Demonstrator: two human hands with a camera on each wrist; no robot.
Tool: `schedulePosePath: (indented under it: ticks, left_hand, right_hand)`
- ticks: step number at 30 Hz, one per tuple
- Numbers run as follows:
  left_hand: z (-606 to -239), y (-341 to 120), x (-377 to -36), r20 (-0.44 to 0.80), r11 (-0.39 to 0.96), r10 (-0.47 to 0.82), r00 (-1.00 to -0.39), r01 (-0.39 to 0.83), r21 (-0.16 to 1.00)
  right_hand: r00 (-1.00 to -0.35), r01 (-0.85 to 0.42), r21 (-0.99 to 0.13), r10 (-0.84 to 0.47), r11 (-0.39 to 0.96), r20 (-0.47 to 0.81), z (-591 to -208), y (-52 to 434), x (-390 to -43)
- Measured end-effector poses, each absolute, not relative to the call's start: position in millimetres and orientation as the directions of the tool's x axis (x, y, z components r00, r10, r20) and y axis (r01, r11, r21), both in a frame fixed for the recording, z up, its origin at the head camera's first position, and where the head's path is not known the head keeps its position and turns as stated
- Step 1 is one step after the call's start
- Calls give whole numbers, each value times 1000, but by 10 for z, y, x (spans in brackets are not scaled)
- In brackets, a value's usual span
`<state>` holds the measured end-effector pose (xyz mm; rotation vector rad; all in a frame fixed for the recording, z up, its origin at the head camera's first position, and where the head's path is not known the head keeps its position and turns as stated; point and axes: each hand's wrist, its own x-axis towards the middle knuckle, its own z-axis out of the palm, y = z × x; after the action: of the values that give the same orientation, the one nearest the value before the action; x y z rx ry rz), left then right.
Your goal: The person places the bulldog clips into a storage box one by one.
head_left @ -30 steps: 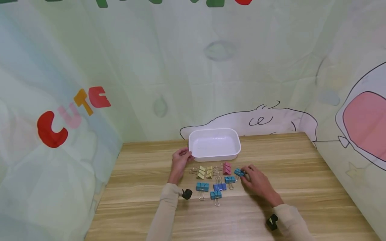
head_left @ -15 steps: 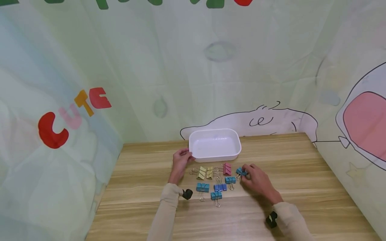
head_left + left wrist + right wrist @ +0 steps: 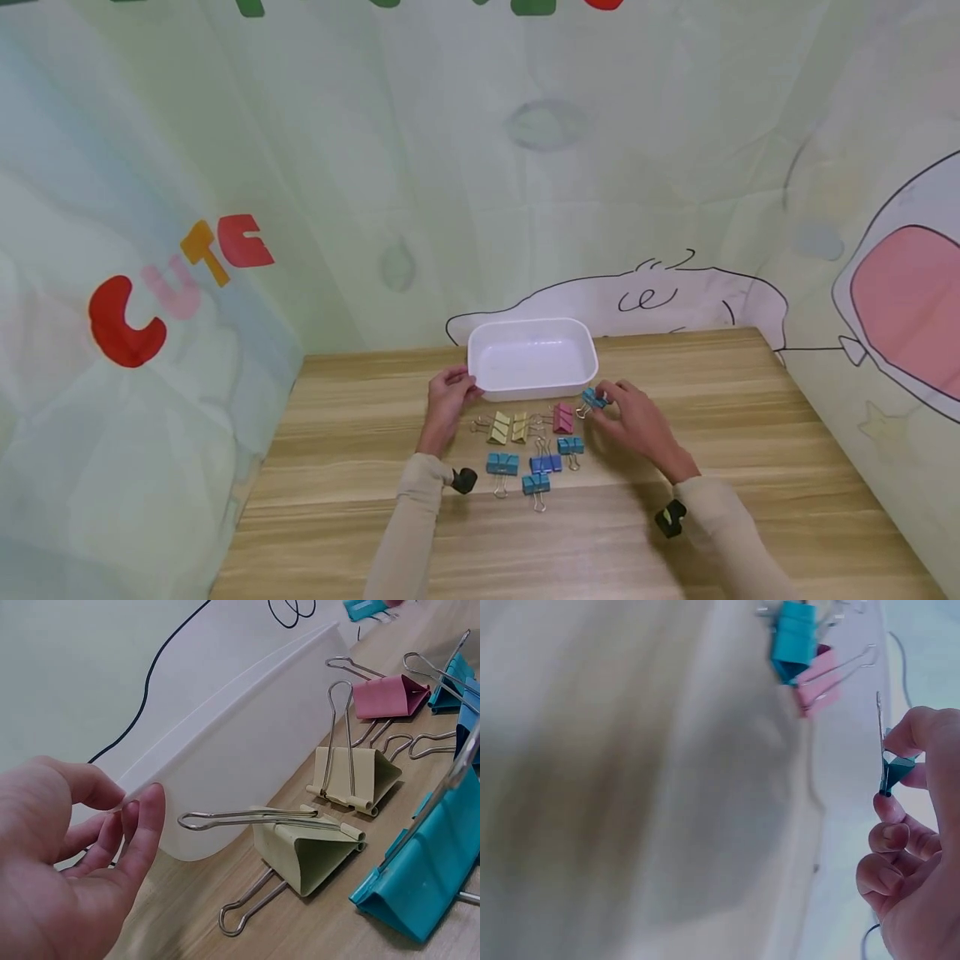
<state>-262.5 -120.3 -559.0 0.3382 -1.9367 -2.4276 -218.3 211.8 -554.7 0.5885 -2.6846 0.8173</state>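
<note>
A white plastic tray [image 3: 534,392] stands at the back of the wooden table. At its left front corner, my left hand [image 3: 447,407] pinches the rim between thumb and fingers; the left wrist view shows the fingertips [image 3: 154,799] at the edge. My right hand [image 3: 636,423] pinches a teal binder clip [image 3: 592,399] close by the tray's right front corner. In the right wrist view that clip [image 3: 900,771] sits between thumb and fingers, one wire handle sticking out. In front of the tray lie two yellow binder clips [image 3: 499,428] and a pink binder clip [image 3: 563,419].
Nearer on the table [image 3: 360,500] are a blue binder clip [image 3: 546,463] and teal binder clips, one at the left [image 3: 502,464], one at the front [image 3: 536,484] and one at the right [image 3: 571,446]. A printed curtain [image 3: 375,167] hangs behind the table.
My right hand has lifted the teal clip from the right of the group and carried it back toward the tray's right front corner. My left hand stays at the rim.
</note>
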Motion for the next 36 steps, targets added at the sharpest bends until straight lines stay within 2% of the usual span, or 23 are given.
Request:
schedulePosePath:
  ticks: [6,11,19,26,33,36]
  left_hand:
    - [-5596,-1201,-2642,-158,-230,-148,-976,-122,966]
    - [-5563,-1213,-2664,-145,-245,-140,-979,-108,963]
    - [-5572,-1202,-2653,-158,-246,-144,-977,-120,962]
    - [-5585,-1179,-2634,-164,-249,-139,-977,-126,960]
    - [-5577,-1184,-2629,-163,-239,-148,-976,-124,963]
    - [-5567,-1194,-2627,-160,-229,-153,-975,-122,966]
  right_hand:
    - [-895,-432,-494,-292,755,337,-5300,1962,-2370]
    - [-904,-417,-474,-303,775,300,-5094,1795,-2544]
    - [-885,-456,-437,-344,775,314,-4874,1591,-2710]
    - [-891,-446,-434,-343,783,297,-4842,1544,-2743]
    - [-926,-376,-458,-345,805,153,-4976,1592,-2635]
    - [-929,-364,-481,-346,797,130,-5016,1617,-2605]
